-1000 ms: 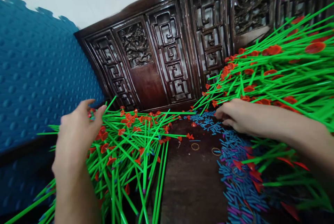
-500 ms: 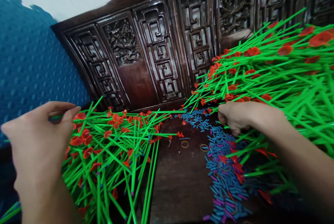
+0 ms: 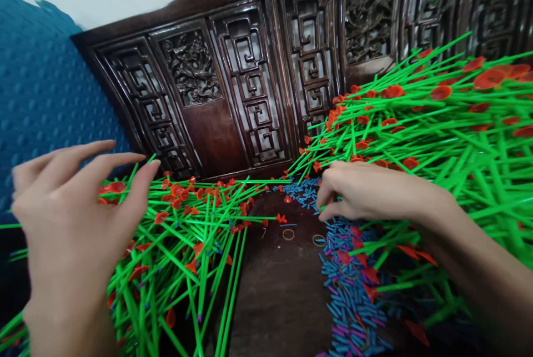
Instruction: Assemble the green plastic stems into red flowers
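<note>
The left hand (image 3: 69, 224) is hovering with its fingers (image 3: 104, 164) spread apart and lightly curved, gripping nothing. Just beyond and beneath those fingertips the near heap of green sticks (image 3: 200, 235) is lying criss-crossed, each stick carrying a red suction cup (image 3: 161, 216) at its end; the index fingertip is sitting close above the cups at the heap's far edge, though whether it is touching them cannot be told. The right hand (image 3: 366, 193) is reaching in palm down with its fingers (image 3: 328, 201) drawn together. The thumb and forefinger are nearly meeting at the edge of a spill of small blue pieces (image 3: 350, 290), and whether they are pinching a piece or a stick cannot be told. The blue spill is running from right under those fingertips back toward the person, with a few loose red cups lying among it. Behind and over the right knuckles a far bigger heap of green sticks (image 3: 437, 140) is fanning out. Between the two sets of fingers, two thin rubber rings (image 3: 288, 234) are lying on the dark wooden seat (image 3: 278, 301). Past both fingertips a carved wooden backrest (image 3: 245, 96) is standing, and a blue studded mat (image 3: 41, 96) is leaning beyond the left fingers.
</note>
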`<act>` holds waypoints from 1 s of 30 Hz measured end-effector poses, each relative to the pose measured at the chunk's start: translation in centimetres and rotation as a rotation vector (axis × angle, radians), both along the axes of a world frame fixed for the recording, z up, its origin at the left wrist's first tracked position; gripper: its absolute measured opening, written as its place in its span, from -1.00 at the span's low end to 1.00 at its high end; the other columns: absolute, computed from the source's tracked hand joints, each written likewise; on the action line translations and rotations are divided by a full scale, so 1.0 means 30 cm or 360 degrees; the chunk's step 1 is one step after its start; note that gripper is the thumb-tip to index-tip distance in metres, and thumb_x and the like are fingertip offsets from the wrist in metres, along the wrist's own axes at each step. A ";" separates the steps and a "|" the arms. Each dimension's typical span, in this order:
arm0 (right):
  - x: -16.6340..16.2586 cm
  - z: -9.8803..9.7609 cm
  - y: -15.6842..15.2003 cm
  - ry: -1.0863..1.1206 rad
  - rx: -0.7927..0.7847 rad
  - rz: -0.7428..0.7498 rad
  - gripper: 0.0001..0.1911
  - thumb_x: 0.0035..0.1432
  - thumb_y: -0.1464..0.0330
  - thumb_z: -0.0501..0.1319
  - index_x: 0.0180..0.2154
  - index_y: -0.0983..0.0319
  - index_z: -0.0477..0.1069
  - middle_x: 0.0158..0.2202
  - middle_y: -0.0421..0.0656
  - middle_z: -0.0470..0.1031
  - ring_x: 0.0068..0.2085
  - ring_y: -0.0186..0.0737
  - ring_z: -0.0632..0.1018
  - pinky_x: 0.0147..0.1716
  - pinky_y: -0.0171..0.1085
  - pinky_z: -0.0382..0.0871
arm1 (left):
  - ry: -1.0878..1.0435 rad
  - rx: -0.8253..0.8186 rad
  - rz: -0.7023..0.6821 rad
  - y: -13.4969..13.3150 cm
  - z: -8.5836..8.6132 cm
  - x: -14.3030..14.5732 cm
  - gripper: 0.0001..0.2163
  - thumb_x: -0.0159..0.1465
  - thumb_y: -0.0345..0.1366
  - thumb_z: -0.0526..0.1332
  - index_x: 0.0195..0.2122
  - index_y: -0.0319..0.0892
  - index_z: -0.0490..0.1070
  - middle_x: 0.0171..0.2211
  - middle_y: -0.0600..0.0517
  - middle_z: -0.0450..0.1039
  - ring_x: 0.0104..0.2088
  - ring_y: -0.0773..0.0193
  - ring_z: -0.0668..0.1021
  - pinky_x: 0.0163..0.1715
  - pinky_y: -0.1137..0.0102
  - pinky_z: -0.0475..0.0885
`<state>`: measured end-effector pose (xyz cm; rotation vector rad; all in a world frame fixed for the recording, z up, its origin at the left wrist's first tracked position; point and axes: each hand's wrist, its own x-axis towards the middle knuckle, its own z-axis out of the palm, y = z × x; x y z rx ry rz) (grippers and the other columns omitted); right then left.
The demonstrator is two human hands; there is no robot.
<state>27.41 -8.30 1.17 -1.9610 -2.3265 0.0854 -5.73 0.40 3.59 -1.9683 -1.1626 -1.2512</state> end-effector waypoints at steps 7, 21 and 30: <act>-0.058 0.034 -0.038 0.0305 0.0799 0.0304 -0.77 0.26 0.33 0.20 -0.41 0.18 0.59 -0.48 -0.11 0.53 -0.45 -0.20 0.49 -0.39 -0.21 0.22 | 0.0177 -0.0016 -0.0304 -0.072 0.012 0.089 -0.84 0.31 -0.17 0.26 -0.22 -0.13 0.53 -0.23 0.02 0.59 -0.18 0.20 0.59 -0.04 0.30 0.45; -0.175 0.106 -0.155 0.1601 0.1534 0.0494 -0.82 0.30 0.27 0.23 -0.30 0.17 0.57 -0.52 -0.23 0.54 -0.55 -0.34 0.55 -0.64 -0.36 0.42 | 0.0329 -0.0398 -0.0802 -0.109 0.016 0.102 -0.87 0.31 -0.24 0.28 -0.14 -0.10 0.53 -0.24 0.12 0.62 -0.27 0.37 0.62 -0.16 0.51 0.49; -0.217 0.022 -0.029 0.2384 0.0687 0.0919 -0.87 0.31 0.34 0.22 -0.17 0.23 0.53 -0.32 -0.19 0.65 -0.29 -0.26 0.68 -0.23 -0.27 0.62 | 0.0337 -0.0783 -0.1224 -0.115 -0.004 0.084 -0.67 0.34 -0.36 0.24 0.12 0.03 0.42 -0.33 0.16 0.63 -0.48 0.42 0.61 -0.40 0.54 0.53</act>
